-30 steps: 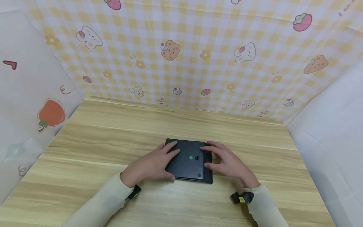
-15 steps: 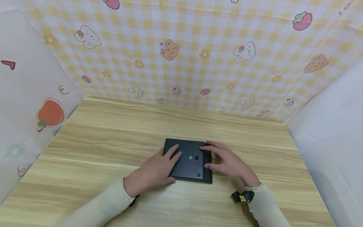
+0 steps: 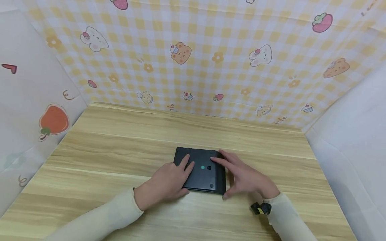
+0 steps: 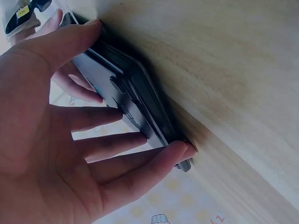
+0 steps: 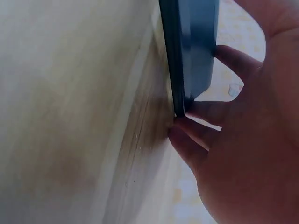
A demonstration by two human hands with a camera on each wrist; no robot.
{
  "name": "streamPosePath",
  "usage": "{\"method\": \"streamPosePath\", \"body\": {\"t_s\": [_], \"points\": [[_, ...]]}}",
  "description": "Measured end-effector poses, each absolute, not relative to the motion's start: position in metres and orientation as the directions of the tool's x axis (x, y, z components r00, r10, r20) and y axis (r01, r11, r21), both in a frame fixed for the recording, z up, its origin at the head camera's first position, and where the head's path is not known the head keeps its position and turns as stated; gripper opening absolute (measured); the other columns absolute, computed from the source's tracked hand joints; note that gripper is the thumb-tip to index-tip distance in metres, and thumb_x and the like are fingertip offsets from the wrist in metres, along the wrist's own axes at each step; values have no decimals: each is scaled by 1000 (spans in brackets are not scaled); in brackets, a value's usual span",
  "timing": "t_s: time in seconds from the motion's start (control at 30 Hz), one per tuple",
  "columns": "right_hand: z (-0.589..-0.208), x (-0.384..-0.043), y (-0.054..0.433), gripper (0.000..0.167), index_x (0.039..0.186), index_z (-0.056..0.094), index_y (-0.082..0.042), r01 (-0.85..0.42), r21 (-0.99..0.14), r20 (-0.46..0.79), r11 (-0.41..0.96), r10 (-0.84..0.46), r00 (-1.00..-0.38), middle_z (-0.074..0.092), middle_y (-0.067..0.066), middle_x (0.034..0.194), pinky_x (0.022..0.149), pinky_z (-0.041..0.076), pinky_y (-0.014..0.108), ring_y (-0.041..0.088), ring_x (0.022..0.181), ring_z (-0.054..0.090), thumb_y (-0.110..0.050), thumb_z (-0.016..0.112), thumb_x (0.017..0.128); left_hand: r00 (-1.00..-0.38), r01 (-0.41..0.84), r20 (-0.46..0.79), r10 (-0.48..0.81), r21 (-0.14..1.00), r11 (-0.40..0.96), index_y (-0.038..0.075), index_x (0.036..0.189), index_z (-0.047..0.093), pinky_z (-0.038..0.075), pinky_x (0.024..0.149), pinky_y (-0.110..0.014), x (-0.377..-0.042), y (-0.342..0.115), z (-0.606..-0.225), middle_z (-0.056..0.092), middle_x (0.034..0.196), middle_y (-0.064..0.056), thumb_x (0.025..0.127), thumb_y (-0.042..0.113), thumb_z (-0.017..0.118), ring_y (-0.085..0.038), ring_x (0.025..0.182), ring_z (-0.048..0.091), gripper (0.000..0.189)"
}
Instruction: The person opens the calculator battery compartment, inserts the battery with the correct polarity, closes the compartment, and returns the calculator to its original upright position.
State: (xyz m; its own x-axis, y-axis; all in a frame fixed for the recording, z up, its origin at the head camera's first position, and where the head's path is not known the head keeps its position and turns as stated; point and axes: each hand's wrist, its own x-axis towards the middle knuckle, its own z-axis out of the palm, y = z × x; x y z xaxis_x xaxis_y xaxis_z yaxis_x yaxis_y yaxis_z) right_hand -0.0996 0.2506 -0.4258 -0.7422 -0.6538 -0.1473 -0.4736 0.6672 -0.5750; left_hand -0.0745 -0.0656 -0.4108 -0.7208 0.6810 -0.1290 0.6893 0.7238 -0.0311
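A black calculator (image 3: 197, 177) lies face down on the table, its back showing a round green sticker (image 3: 203, 167) and a battery-cover latch (image 3: 209, 168). My left hand (image 3: 169, 179) holds its left part, two fingers lying on the back and the thumb at the near edge. In the left wrist view, other fingertips reach the side of the calculator (image 4: 152, 95). My right hand (image 3: 245, 177) spans the right end, thumb at the near right corner, index fingertip on the back. The right wrist view shows fingers round the far corner of the calculator (image 5: 200, 51).
The wood-grain table (image 3: 120, 140) stretches out on all sides of the calculator. Behind it hangs a yellow-checked cloth (image 3: 202, 73) with cartoon prints, and pale cloth walls (image 3: 359, 144) stand at the left and right.
My right thumb has moved off the back down to the near right corner, and that hand has spread wider. My left hand has shifted slightly right over the back. The calculator has hardly moved.
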Motion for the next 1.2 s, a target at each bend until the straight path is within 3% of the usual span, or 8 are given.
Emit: {"method": "streamPosePath", "body": {"t_s": [0.2,0.53,0.67,0.93,1.2], "points": [[-428,-97,247,130,174,35,-25,-523,-503,-134,688,-660,-740,17,22,181,113,46,67,47,161,27,-41,107,67,-711,702,-105,695,-68,709,4,158,60,58,56,-30,-75,-65,-411,52,160,-28,95,62,80,-18,62,66,88],[-430,-100,244,136,176,28,-29,-534,-479,-122,697,-655,-746,23,18,178,114,45,66,42,159,31,-44,107,66,-708,706,-115,697,-75,704,5,158,59,59,58,-31,-75,-66,-412,52,161,-28,96,62,79,-18,60,64,87],[-431,-99,246,136,175,27,-25,-537,-499,-101,680,-661,-744,24,20,176,115,45,65,41,158,32,-44,106,66,-702,711,-103,704,-66,700,4,157,61,57,54,-29,-76,-68,-412,54,159,-28,96,61,79,-16,56,63,85],[-426,-97,247,133,175,28,-26,-517,-549,-93,656,-663,-743,23,21,174,113,47,63,42,156,33,-49,105,68,-697,717,-83,713,-61,694,4,154,64,61,57,-31,-77,-72,-410,58,155,-28,97,62,77,-24,77,78,83],[-424,-99,247,131,173,30,-29,-494,-561,-106,664,-650,-752,24,21,173,111,49,62,42,154,36,-58,104,69,-692,722,-32,721,-46,691,0,150,66,61,55,-30,-77,-76,-413,62,147,-31,96,60,77,-24,73,77,82]]}}
